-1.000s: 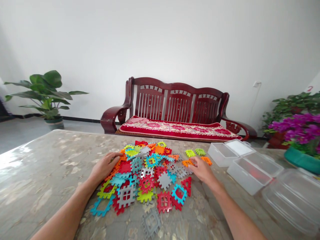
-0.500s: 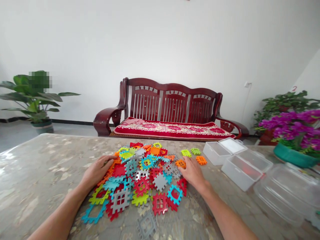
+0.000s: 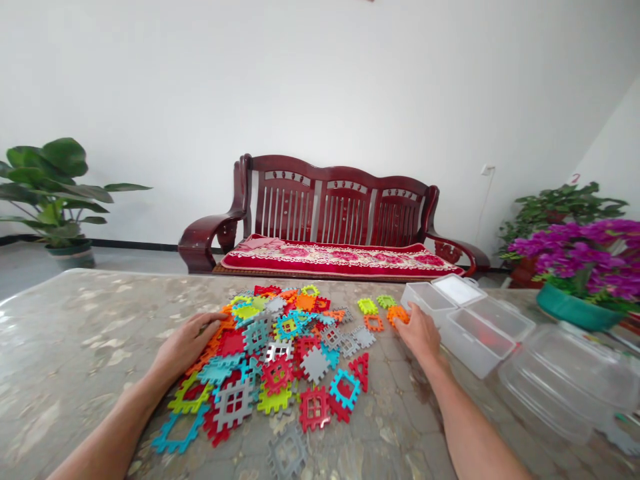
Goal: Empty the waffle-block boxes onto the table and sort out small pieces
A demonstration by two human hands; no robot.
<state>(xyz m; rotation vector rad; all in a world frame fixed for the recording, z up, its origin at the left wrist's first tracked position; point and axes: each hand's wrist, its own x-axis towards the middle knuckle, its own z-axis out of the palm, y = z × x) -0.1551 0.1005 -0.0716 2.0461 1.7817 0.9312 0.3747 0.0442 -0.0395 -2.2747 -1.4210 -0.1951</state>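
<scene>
Many notched plastic interlocking tiles (image 3: pixel 315 365) in red, blue, grey, green and orange lie in a loose pile on the table. My left hand (image 3: pixel 193 340) rests against the pile's left edge, fingers stretched out beside orange tiles (image 3: pixel 210 347). To the pile's right, my right hand (image 3: pixel 423 337) has its thumb and fingers at an orange tile (image 3: pixel 397 314), partly covering it. Another orange tile (image 3: pixel 373 323) lies flat just left of it. Two lime-green tiles (image 3: pixel 367 306) sit behind these, apart from the pile.
Clear plastic boxes (image 3: pixel 470 343) with raised lids stand right of my right hand. A large transparent lid (image 3: pixel 565 380) lies nearer me. Purple flowers in a teal pot (image 3: pixel 580 308) stand at the far right. Behind the table (image 3: pixel 90 347) is a wooden bench (image 3: pixel 345 207).
My right hand has moved right, from one orange tile to the other. The first orange tile now lies uncovered, farther from the pile. My left hand stays at the pile's left edge.
</scene>
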